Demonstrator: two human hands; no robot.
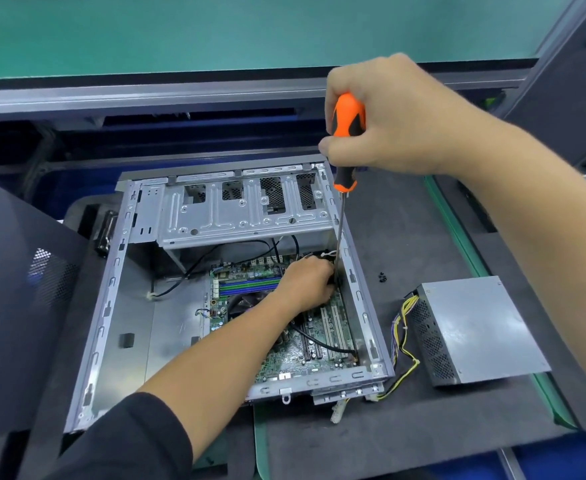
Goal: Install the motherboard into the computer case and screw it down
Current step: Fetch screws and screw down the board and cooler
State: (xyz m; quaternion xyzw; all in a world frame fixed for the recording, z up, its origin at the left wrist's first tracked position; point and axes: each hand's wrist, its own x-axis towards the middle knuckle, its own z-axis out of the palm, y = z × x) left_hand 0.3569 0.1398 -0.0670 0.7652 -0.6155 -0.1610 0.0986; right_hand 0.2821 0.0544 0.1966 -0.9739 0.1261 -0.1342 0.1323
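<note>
An open grey computer case (111, 306) lies on its side on a dark foam mat. The green motherboard (284, 358) lies inside it at the right. My right hand (399, 123) grips the orange and black handle of a long screwdriver (347, 133), held upright. Its thin shaft runs down to the board's far right corner. My left hand (305, 282) reaches into the case and its fingers curl around the shaft's lower end by the tip. The tip and any screw under it are hidden by my fingers.
A grey power supply (475, 327) with yellow and black wires lies on the mat right of the case. A few small black screws (382, 277) lie between them. A dark side panel (17, 289) leans at the left. The drive cage (243, 209) spans the case's far end.
</note>
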